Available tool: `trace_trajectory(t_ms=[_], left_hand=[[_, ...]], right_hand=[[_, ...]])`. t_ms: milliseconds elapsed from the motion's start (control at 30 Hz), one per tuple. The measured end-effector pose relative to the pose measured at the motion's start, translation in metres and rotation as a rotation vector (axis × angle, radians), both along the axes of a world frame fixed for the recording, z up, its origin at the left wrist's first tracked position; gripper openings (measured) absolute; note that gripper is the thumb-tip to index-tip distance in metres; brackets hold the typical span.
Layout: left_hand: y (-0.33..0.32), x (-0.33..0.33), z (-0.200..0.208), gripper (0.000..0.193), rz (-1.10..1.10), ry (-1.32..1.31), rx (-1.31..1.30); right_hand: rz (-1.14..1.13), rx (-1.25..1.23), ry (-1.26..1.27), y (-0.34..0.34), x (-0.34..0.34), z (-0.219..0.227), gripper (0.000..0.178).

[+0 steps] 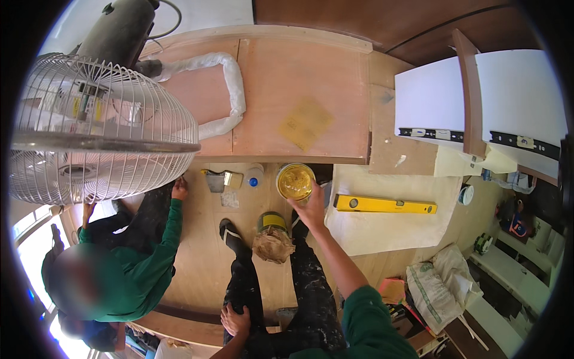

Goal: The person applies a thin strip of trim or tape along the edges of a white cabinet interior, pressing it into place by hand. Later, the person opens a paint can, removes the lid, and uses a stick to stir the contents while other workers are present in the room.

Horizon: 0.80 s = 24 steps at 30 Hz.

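Observation:
My right hand (311,209) reaches forward and grips the near right rim of a round open tub (279,186) holding something yellow. On my left thigh rests my left hand (235,320), empty, its fingers loosely spread. Between my feet stands a can (272,221) with a yellow-green band, crumpled brown paper (274,246) at its near side. Left of the tub are a clear bottle with a blue cap (254,179) and a wide flat brush (232,179). A small clear packet (229,199) lies below the brush.
A yellow spirit level (385,204) lies on a pale sheet (391,233) at right. A large caged fan (101,131) fills the upper left. Ahead is a low wooden platform (305,72). A co-worker in green (137,269) sits at left. A white sack (439,287) lies lower right.

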<state>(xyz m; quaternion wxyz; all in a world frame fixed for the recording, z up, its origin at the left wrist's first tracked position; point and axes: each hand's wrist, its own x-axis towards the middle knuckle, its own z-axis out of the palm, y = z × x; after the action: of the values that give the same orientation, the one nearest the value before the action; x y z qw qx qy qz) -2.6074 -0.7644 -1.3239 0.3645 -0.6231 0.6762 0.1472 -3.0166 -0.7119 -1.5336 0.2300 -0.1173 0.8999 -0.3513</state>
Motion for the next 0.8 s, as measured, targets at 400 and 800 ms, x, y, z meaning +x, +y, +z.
trace_trajectory(t_ms=[400,800], left_hand=[[-0.012,0.000,-0.006,0.067,-0.014,0.087,-0.017],[-0.017,0.004,0.003,0.065,0.047,0.091,-0.003]], right_hand=[[0.449,0.766,0.057,-0.064,-0.027,-0.058,0.142],[0.406,0.538,-0.003,-0.061,-0.030,-0.017,0.143]])
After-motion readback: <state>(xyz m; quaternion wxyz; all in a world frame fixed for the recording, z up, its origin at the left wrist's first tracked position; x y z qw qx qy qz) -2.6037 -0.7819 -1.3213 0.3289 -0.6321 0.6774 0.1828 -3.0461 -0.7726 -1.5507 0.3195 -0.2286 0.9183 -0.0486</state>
